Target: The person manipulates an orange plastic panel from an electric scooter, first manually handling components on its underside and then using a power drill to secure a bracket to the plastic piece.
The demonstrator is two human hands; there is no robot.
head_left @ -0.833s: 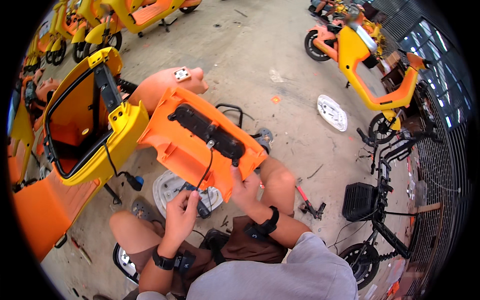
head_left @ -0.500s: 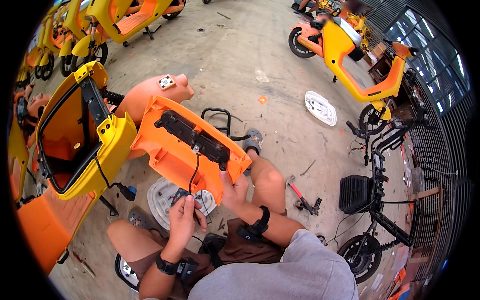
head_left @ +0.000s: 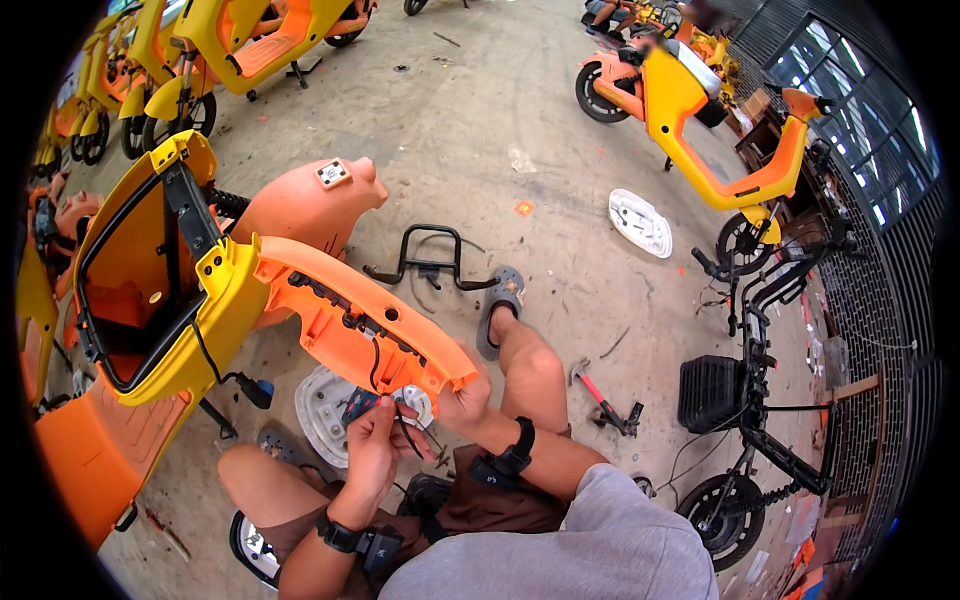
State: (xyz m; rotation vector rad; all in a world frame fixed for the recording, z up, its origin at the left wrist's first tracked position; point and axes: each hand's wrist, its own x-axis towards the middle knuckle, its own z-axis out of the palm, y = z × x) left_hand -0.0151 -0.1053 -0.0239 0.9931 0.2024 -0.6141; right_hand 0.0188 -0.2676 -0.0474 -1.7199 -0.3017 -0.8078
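Note:
An orange plastic body panel is held up in front of me, tilted so that a long black fitting shows along its inside. From that fitting a thin black cable hangs down. My left hand pinches the cable below the panel between thumb and fingertips. At the panel's right end, my right hand grips the edge, its fingers partly hidden. The panel's far left end meets or overlaps the yellow shell of a scooter; whether they touch I cannot tell.
A white moulded part lies on the floor beneath the panel. Near my right leg is a red-handled hammer. A black tube rack lies ahead, with another white part farther right. A stripped black frame stands at right.
The orange panel has tipped over so its inner face shows less and its outer edge more. The black rack behind it shows more fully. My left hand has shifted slightly down, still pinching the cable.

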